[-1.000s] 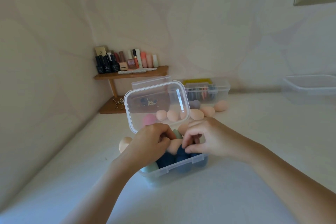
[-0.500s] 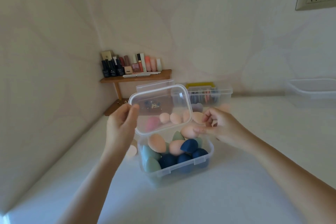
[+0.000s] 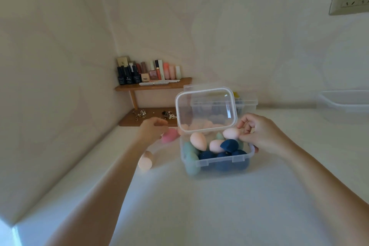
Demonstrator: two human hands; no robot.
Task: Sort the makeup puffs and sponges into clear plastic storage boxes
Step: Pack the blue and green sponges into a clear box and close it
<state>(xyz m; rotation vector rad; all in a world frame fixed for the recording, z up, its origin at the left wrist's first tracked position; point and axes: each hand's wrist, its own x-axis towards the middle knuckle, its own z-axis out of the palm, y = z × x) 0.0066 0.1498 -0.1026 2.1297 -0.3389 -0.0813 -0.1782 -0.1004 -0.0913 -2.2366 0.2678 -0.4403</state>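
Note:
A clear plastic box stands on the white table with its lid hinged upright. Inside lie peach, navy and green sponges. My right hand pinches a peach sponge over the box's back right corner. To the left of the box, my left hand is blurred and loosely curled. It reaches over a pink sponge on the table, and I see no grip on it.
One peach sponge lies on the table left of the box, and several more show behind the lid. A second clear box stands further back, an empty clear tub far right. A wooden shelf of cosmetics fills the corner.
My left hand left the lid and moved left to the pink sponge. My right hand brought the peach sponge down to the box's back right corner. The lid stays upright.

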